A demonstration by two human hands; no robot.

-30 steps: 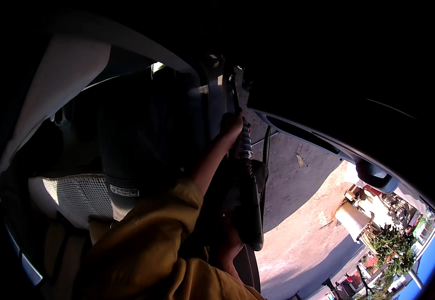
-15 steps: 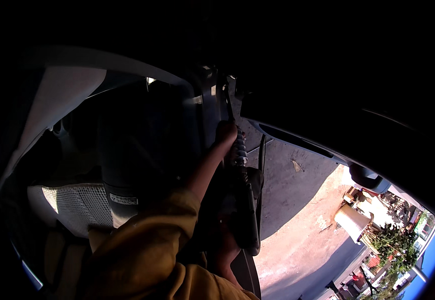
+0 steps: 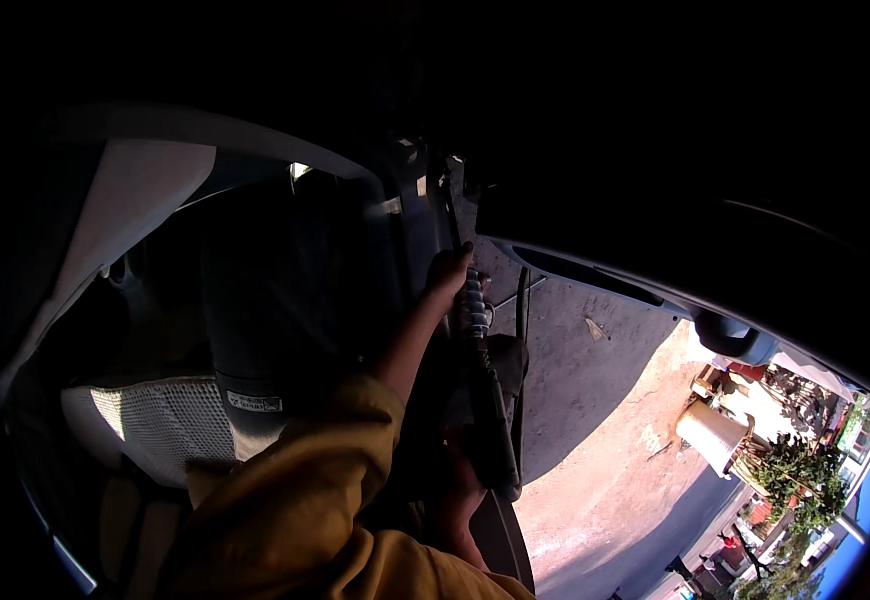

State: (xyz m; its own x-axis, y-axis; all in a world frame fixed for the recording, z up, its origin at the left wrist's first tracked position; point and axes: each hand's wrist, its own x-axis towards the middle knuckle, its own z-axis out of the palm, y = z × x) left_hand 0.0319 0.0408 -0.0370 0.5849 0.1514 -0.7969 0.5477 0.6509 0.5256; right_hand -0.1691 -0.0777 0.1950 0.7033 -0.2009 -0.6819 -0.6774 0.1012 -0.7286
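A long dark tube (image 3: 495, 425) with a ribbed silver-grey section (image 3: 476, 305) at its far end runs lengthwise beside the sill of an open vehicle door. My left hand (image 3: 449, 272), reaching up from a mustard-yellow sleeve, is closed round the ribbed section's far end, with fingertips showing on its right side. Lower down, my right hand (image 3: 462, 485) is beside the near part of the tube. Deep shadow hides its fingers, so I cannot tell whether it grips the tube.
A dark door panel (image 3: 655, 265) hangs open at the right. Inside the vehicle, at the left, a pale textured seat cover (image 3: 160, 430) lies by dark trousers (image 3: 255, 345). Paved ground (image 3: 595, 460) is outside, with a cream planter (image 3: 710, 438) beyond it.
The view has shifted slightly. The near end of the tube sits a little higher, and my left thumb stands out more at the ribbed section's far end.
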